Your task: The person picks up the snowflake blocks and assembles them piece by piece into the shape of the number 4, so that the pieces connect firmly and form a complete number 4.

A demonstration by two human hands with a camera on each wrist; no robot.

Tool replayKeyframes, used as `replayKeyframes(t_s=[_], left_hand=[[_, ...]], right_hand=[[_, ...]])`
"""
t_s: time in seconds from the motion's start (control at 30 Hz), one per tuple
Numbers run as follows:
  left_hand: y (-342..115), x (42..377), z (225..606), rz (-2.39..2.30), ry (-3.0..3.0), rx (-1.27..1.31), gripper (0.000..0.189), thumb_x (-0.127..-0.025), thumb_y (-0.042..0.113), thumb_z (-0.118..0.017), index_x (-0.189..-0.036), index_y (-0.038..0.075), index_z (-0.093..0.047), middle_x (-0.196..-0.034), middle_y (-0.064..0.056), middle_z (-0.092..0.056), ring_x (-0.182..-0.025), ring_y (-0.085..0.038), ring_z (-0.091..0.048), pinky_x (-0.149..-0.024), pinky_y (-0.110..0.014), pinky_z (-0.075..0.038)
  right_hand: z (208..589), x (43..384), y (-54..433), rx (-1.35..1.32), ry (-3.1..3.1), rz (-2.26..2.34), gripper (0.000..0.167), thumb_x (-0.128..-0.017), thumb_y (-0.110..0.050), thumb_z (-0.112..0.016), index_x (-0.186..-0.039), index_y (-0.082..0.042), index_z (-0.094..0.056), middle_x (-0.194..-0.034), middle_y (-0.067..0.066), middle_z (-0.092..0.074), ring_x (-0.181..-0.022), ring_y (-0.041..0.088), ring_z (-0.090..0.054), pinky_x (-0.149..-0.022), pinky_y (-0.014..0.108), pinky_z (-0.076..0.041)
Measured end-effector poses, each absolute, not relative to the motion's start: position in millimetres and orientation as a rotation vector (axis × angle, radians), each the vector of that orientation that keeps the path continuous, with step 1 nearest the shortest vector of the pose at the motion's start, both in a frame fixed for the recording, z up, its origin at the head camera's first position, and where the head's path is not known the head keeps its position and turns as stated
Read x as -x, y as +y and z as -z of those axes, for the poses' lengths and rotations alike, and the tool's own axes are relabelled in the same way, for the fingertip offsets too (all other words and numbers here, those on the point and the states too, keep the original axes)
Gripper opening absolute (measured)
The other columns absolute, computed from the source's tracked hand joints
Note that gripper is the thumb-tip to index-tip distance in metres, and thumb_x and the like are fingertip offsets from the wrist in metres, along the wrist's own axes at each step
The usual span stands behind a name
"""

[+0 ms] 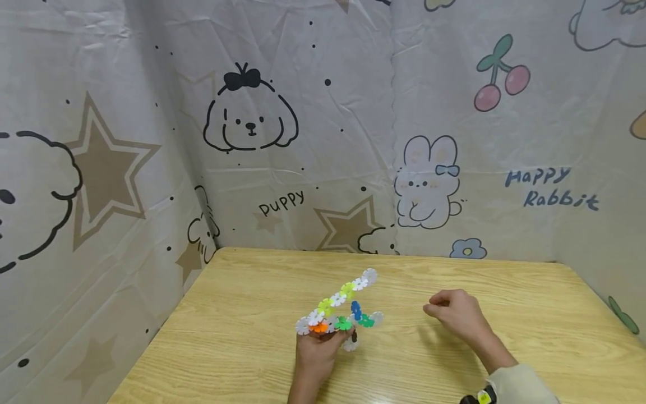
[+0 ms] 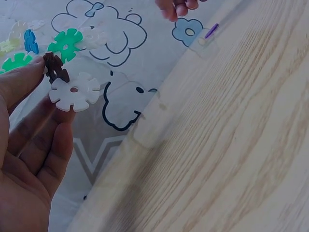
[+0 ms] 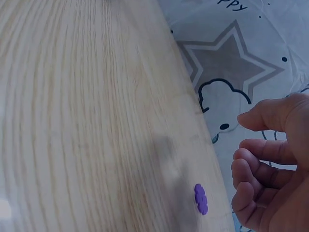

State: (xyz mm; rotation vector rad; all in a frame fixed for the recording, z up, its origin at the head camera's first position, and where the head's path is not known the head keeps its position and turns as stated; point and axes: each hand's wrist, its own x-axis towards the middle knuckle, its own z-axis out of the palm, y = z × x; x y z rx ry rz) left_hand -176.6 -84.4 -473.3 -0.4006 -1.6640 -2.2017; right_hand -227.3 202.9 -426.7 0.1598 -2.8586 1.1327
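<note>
In the head view my left hand (image 1: 318, 353) grips a chain of interlocking snowflake discs (image 1: 337, 299) from below. The chain has white, yellow, orange, green and blue discs, with two branches spreading right. In the left wrist view the thumb and fingers pinch it near a brown disc (image 2: 56, 67), which joins a white disc (image 2: 75, 91). To the right, my right hand (image 1: 456, 314) hovers over the table, fingers loosely curled. Nothing shows between its thumb and index finger in the right wrist view. A purple snowflake disc (image 3: 201, 199) lies on the table near that hand.
Beneath both hands is a light wooden table (image 1: 242, 292). Printed cloth (image 1: 328, 140) with cartoon animals and stars hangs along its back and sides. A dark wrist strap (image 1: 479, 396) shows at the right sleeve.
</note>
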Motion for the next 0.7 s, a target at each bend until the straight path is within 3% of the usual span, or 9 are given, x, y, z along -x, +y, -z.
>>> replayKeyframes(t_s=[0.33, 0.7], left_hand=[[-85, 175, 474, 2.195, -1.654, 0.382, 0.035, -0.074, -0.013, -0.081, -0.104, -0.015, -0.063, -0.094, -0.016, -0.072, -0.088, -0.019, -0.070, -0.079, -0.035, -0.057], [-87, 172, 470, 2.179, -1.723, 0.310, 0.037, -0.075, -0.007, -0.084, -0.106, -0.011, -0.065, -0.096, -0.019, -0.072, -0.090, -0.021, -0.071, -0.080, -0.036, -0.056]], right_hand=[[433, 234, 218, -0.118, -2.911, -1.030, 0.032, -0.089, -0.016, -0.071, -0.107, 0.011, -0.069, -0.103, 0.022, -0.069, -0.096, 0.036, -0.064, -0.080, 0.051, -0.052], [441, 242, 227, -0.078, -2.956, -0.948, 0.040, -0.087, -0.021, -0.072, -0.108, 0.013, -0.067, -0.108, 0.026, -0.067, -0.098, 0.039, -0.061, -0.083, 0.054, -0.049]])
